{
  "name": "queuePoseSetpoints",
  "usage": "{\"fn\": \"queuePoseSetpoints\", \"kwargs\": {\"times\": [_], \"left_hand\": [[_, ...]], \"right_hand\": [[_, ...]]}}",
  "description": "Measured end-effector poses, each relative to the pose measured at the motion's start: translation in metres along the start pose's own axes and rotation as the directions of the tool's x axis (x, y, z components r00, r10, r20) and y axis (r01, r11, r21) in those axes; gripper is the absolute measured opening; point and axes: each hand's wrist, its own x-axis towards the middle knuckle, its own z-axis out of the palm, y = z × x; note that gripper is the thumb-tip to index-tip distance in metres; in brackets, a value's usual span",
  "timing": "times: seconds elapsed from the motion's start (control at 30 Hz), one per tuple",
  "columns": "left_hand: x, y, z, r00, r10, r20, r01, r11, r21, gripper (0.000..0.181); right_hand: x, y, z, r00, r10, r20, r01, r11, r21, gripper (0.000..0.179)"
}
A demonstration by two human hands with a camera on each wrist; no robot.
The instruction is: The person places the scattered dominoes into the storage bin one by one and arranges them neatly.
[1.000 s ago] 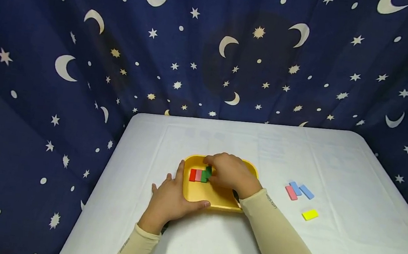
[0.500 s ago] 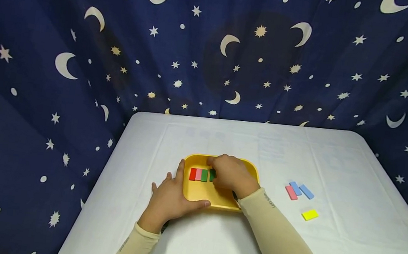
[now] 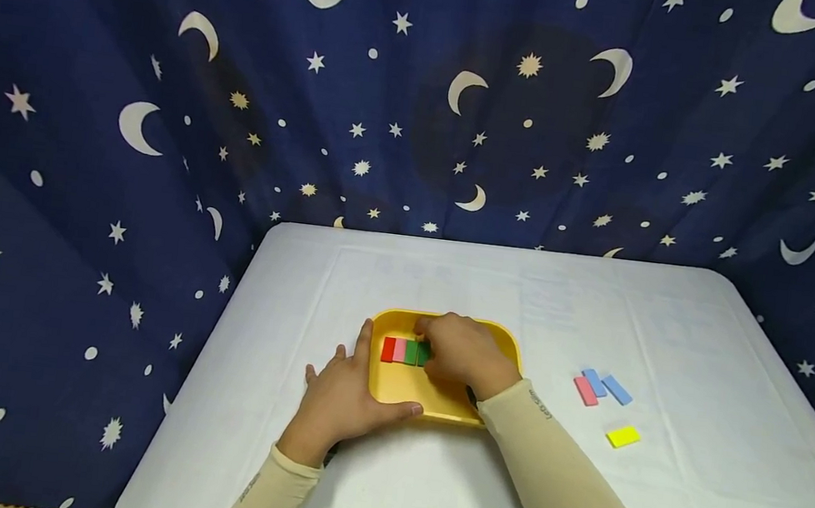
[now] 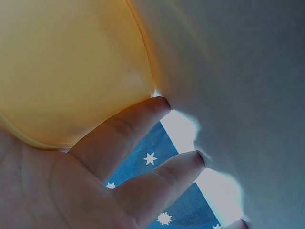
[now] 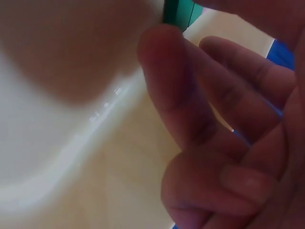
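Inside yellow tray [image 3: 393, 382], right hand [image 3: 466, 351] pinches second green block [image 3: 424, 355]; gap to block row [image 3: 400, 350] now closed, four abreast; left hand [image 3: 342, 396] straight-fingered against tray.

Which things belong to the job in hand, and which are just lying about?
Job, apparently: left hand; right hand; yellow tray; red block; pink block; two green blocks.

Lying about for now, on the table: two blue blocks; coral block; yellow block.
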Motion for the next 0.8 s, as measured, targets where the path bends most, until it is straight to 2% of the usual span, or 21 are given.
{"fn": "queuePoseSetpoints", "kwargs": {"times": [0.17, 0.8], "left_hand": [[-0.001, -0.0003, -0.0009, 1.0, -0.011, 0.011, 0.011, 1.0, 0.002, 0.151], [-0.0005, 0.0004, 0.0, 1.0, -0.011, 0.01, 0.011, 1.0, 0.008, 0.151]], "right_hand": [[0.0002, -0.0004, 0.0021, 1.0, -0.021, -0.006, 0.022, 1.0, 0.023, 0.04], [-0.0005, 0.0004, 0.0002, 0.999, -0.032, -0.014, 0.032, 0.999, 0.001, 0.032]]}}
